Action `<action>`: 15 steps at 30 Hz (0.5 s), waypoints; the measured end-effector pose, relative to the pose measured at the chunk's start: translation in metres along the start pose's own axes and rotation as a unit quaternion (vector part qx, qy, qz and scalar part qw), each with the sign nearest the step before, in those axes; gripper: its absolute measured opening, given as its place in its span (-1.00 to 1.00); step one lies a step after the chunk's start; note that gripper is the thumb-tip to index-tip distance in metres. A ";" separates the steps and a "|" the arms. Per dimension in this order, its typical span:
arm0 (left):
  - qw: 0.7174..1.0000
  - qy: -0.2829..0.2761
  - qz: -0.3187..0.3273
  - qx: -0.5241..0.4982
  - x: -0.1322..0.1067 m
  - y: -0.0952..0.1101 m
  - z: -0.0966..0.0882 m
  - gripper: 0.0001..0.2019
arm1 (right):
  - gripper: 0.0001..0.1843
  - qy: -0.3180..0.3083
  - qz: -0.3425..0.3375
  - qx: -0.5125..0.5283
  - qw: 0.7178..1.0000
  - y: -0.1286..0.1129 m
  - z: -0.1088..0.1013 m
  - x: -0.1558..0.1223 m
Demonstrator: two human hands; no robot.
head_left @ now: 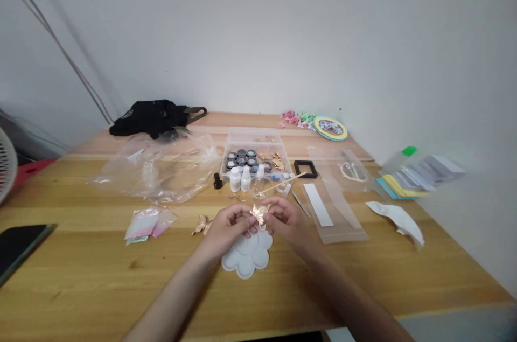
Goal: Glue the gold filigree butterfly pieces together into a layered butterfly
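Observation:
Between my fingertips is a gold metal butterfly-shaped piece (259,215), raised over a white flower-shaped palette (245,262). My left hand (226,229) pinches its left side, and my right hand (288,223) pinches its right side. Both hands are closed on it. More gold pieces (201,224) lie on the table just left of my left hand. Beyond my hands stand small white bottles (235,180), with a thin wooden stick (283,184) resting at a slant beside them. Metal tweezers (300,204) lie past my right hand.
A clear plastic box (256,142) holds several dark round jars and gold pieces. Crumpled clear plastic (157,167) spreads at the left, near pink and white packets (145,225). A black square frame (306,169), plastic sleeves (341,218) and tissue (398,218) lie rightward. A black bag (151,117) sits behind.

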State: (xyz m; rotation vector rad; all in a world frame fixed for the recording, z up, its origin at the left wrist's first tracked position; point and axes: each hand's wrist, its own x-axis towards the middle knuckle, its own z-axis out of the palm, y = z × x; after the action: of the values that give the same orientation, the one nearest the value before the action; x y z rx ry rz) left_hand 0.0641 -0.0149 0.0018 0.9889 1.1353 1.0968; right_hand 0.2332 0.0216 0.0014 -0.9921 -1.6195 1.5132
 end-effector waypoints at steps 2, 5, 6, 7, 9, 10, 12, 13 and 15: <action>0.999 0.015 0.001 -0.032 -0.001 -0.005 0.000 -0.76 | -0.76 -0.004 0.001 0.019 1.000 0.005 0.000 -0.001; 0.997 0.014 -0.013 -0.076 -0.004 -0.008 0.000 -0.75 | -0.72 -0.017 -0.004 0.049 0.999 0.007 0.000 -0.003; 0.996 0.012 -0.019 -0.087 -0.005 -0.007 0.000 -0.75 | -0.72 -0.022 -0.005 0.059 0.998 0.008 -0.001 -0.003; 0.995 0.010 -0.026 -0.096 -0.006 -0.007 0.001 -0.74 | -0.71 -0.028 -0.003 0.069 0.997 0.008 -0.001 -0.003; 0.994 0.005 -0.036 -0.107 -0.007 -0.005 0.001 -0.74 | -0.71 -0.037 0.001 0.084 0.996 0.008 -0.002 -0.004; 0.993 0.001 -0.040 -0.112 -0.008 -0.004 0.001 -0.74 | -0.72 -0.038 0.003 0.092 0.995 0.008 -0.003 -0.004; 0.992 -0.009 -0.043 -0.121 -0.008 -0.003 0.002 -0.74 | -0.73 -0.032 0.006 0.111 0.993 0.008 -0.003 -0.004; 0.991 -0.013 -0.044 -0.124 -0.009 -0.002 0.002 -0.74 | -0.72 -0.028 0.008 0.120 0.992 0.009 -0.003 -0.005; 0.990 -0.017 -0.046 -0.129 -0.010 -0.002 0.002 -0.74 | -0.70 -0.025 0.011 0.134 0.991 0.009 -0.003 -0.005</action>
State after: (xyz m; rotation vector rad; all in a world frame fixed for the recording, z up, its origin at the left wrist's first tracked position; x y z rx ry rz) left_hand 0.0659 -0.0247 0.0025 0.7429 0.9737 1.1153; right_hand 0.2393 0.0186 -0.0069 -0.8317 -1.3960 1.7288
